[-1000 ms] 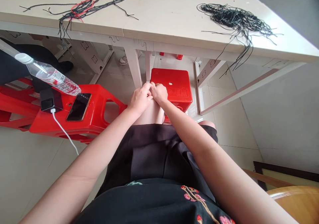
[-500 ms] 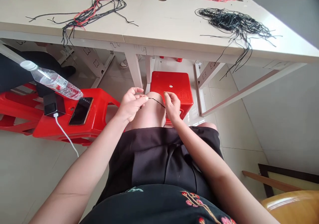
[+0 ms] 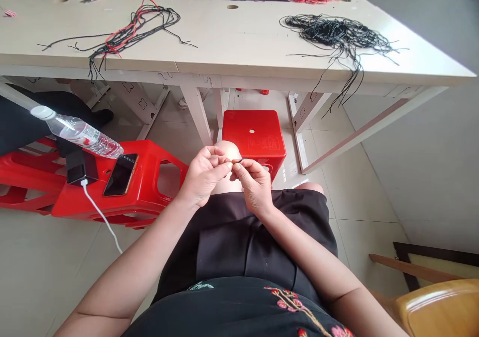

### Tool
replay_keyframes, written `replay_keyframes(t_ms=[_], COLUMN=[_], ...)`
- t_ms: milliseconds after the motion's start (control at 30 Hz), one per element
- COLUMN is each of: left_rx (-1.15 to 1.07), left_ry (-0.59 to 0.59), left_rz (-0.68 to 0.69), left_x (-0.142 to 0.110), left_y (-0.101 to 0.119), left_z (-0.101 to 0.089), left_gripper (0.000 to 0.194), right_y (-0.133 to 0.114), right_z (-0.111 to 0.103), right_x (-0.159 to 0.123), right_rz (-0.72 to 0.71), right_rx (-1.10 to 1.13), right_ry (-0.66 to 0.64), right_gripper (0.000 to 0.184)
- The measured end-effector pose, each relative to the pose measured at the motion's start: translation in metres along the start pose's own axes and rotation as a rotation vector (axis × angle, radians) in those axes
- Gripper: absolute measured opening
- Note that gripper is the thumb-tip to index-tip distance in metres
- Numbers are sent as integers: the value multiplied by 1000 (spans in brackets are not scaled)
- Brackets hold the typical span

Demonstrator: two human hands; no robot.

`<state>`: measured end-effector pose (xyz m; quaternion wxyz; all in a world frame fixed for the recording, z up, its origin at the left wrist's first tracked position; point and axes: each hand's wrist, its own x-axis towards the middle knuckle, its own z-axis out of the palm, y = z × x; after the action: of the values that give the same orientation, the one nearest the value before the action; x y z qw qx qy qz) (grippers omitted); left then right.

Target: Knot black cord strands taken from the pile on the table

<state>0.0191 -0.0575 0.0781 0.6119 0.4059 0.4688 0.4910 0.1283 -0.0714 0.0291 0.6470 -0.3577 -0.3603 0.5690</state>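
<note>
The left hand (image 3: 204,178) and right hand (image 3: 254,187) both pinch a thin black cord (image 3: 238,161) between fingertips just above the knee (image 3: 229,150), their closeness keeping the short span steady.

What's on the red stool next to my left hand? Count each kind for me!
Bottle: 1
Phone: 1
Black box: 1
White cable: 1
Total: 4

Pale table (image 3: 224,42) with tangled black-and-red cords (image 3: 127,35)
</note>
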Motion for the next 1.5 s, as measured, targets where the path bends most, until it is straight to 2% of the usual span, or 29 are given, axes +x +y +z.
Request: replay_keyframes(t_ms=[100,300,533,733,933,1100,1200,1267,1333,1400,1467,1500], left_rx=[-17,-160,-235,-252,-214,-198,-240,-275,-300,-301,-297,-295], left_ry=[18,34,52,72,15,46,99,174,227,240,234,230], left_rz=[-16,-110,-232,-218,-177,-172,-179,-180,-175,-155,-138,-134], left_x=[0,1,0,1,-1,-2,3,7,10,10,9,8], left_y=[-2,-7,-12,-18,-22,-20,-18,-16,-13,-10,-7,-7], left_z=[4,14,19,21,21,19,10,1,-9,-17,-19,-19], left_gripper=[32,34,31,30,29,34,34,35,35,35,34,34], right_y=[-2,-2,2,2,-3,-13,-21,-29,-37,-44,-47,-47], right_z=[-3,-4,-7,-11,-13,-22,-37,-55,-79,-110,-143,-157], right_x=[-2,-4,-2,-2,-1,2,4,5,8,11,13,14], right_rz=[9,-64,-3,49,133,354,433,382,262,130,69,97], right_rx=[-62,-16,42,106,226,451,636,761,826,789,649,500], right_ry=[30,36,17,33,59,-70,-106,-49,57,174,346,476], right_gripper=[14,11,17,14,9,6,3,4,6,10,13,14])
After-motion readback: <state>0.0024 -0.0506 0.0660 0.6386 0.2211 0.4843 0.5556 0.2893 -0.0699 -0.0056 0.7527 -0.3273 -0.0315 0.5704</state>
